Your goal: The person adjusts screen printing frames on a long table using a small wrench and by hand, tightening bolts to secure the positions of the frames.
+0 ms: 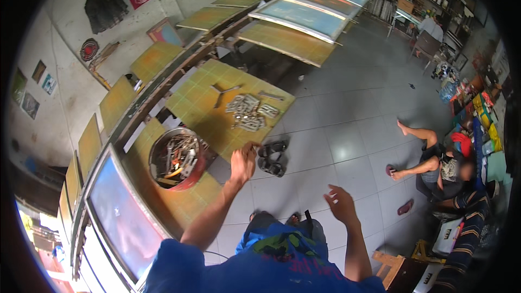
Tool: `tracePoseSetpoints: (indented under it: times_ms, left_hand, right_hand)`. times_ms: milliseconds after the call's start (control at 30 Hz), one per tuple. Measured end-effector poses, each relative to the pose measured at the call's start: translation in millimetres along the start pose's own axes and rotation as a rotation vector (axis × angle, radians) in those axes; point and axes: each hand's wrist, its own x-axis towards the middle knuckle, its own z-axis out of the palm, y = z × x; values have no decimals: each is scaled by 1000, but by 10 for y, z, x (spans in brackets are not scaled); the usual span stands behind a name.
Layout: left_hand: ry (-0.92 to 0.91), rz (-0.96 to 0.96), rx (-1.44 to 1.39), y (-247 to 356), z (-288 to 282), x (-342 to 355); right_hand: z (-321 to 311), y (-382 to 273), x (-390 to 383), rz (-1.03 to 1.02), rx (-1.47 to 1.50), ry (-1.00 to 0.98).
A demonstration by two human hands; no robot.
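My left hand [243,161] is raised at the lower corner of a yellow gridded board [195,103], fingers curled in; what they hold, if anything, is hidden. On that board lie a pile of metal clamp-like parts [248,114], a three-armed metal tool [222,95] and a short bar [270,95]. A red-rimmed metal basin [189,179] full of assorted tools sits left of my left hand. My right hand [341,204] hangs over the tiled floor [350,168], fingers loosely spread and holding nothing. Black sandals [271,158] lie on the floor beside the board.
More yellow boards [282,43] and framed screens [122,209] line the long rack. A person [445,168] reclines at the right among cluttered bags and cloths. Another person [430,32] sits farther back by shelves. A wooden stool [388,266] stands at lower right.
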Motion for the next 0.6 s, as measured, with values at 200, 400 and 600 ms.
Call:
tracePoseSetpoints:
  times_ms: [200, 400, 600]
  left_hand:
    - [-23, 37, 58, -412, 937, 1275]
    - [-225, 279, 882, -1362, 1197, 2267]
    - [-360, 354, 734, -1181, 1117, 2767]
  right_hand:
    - [-954, 648, 54, 330, 10, 300]
    - [-1132, 1286, 361, 337, 19, 314]
    - [-1537, 1731, 1216, 429, 2, 305]
